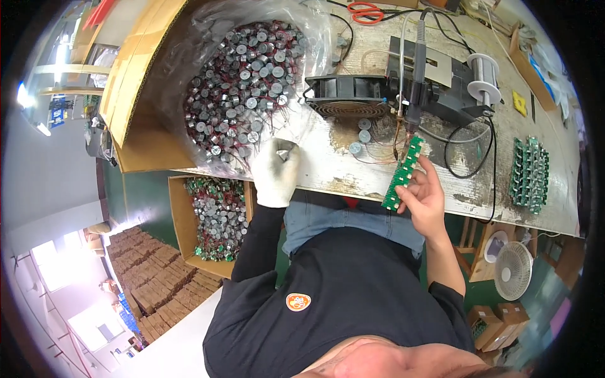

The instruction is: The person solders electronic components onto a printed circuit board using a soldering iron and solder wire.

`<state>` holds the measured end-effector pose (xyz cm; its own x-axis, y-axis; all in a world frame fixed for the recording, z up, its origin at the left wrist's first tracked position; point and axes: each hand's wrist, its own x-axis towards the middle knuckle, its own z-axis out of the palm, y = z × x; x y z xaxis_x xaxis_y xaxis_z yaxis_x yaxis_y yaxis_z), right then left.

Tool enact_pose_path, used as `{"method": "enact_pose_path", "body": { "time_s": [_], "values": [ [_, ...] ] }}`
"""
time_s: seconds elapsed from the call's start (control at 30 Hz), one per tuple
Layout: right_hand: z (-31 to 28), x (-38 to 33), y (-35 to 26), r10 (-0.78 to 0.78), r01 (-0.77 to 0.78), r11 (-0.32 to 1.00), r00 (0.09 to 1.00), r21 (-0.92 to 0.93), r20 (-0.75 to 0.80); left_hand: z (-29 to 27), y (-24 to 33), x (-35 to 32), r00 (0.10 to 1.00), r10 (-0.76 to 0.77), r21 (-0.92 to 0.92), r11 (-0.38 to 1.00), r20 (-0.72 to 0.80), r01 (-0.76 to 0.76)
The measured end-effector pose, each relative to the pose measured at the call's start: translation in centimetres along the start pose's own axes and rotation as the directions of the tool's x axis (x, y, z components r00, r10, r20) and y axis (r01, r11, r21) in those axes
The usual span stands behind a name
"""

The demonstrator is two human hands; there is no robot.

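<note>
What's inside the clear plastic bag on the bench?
The clear plastic bag holds a heap of small grey cylindrical parts with thin red leads. Whatever lies beneath the top layer is covered.

On the workbench (353, 173), a plastic bag of small cylindrical parts (242, 88) sits at the left inside an open carton (135, 82). Right of it stands a fan (346, 94), with a soldering iron (417, 69) and a solder spool (484, 79) further right. A stack of circuit boards (529, 171) lies at the far right. Below the bench edge, on the left, a box of more parts (214, 217) sits.
</note>
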<state>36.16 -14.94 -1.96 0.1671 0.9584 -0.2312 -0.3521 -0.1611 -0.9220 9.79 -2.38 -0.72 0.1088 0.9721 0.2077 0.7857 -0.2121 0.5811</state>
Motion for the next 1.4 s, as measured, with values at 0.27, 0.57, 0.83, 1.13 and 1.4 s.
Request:
{"method": "enact_pose_path", "body": {
  "time_s": [0.27,0.57,0.83,1.13,1.4],
  "values": [
    [0.0,0.1,-0.4,0.016,-0.016,1.0,1.0,-0.003,-0.006,-0.7,1.7,-0.6,0.957,-0.262,-0.787,0.562,0.122,0.254],
    [-0.1,0.1,0.3,0.009,-0.009,0.999,1.0,0.032,-0.004,0.1,3.0,-0.1,0.97,0.217,0.041,0.976,-0.113,-0.214],
    [-0.5,0.1,0.4,0.01,-0.01,1.0,1.0,0.024,-0.003,0.1,2.5,0.1,0.957,-0.269,-0.565,0.776,0.106,0.281],
    [-0.4,-0.1,0.3,0.032,-0.032,0.999,0.999,0.027,-0.017,1.0,4.7,-1.5,0.96,-0.16,-0.649,0.71,0.229,0.274],
    [-0.5,-0.1,0.1,0.035,-0.035,0.999,0.999,0.015,0.029,3.1,7.1,-3.5,0.922,-0.079,-0.598,0.74,0.378,0.308]
  ]
}}
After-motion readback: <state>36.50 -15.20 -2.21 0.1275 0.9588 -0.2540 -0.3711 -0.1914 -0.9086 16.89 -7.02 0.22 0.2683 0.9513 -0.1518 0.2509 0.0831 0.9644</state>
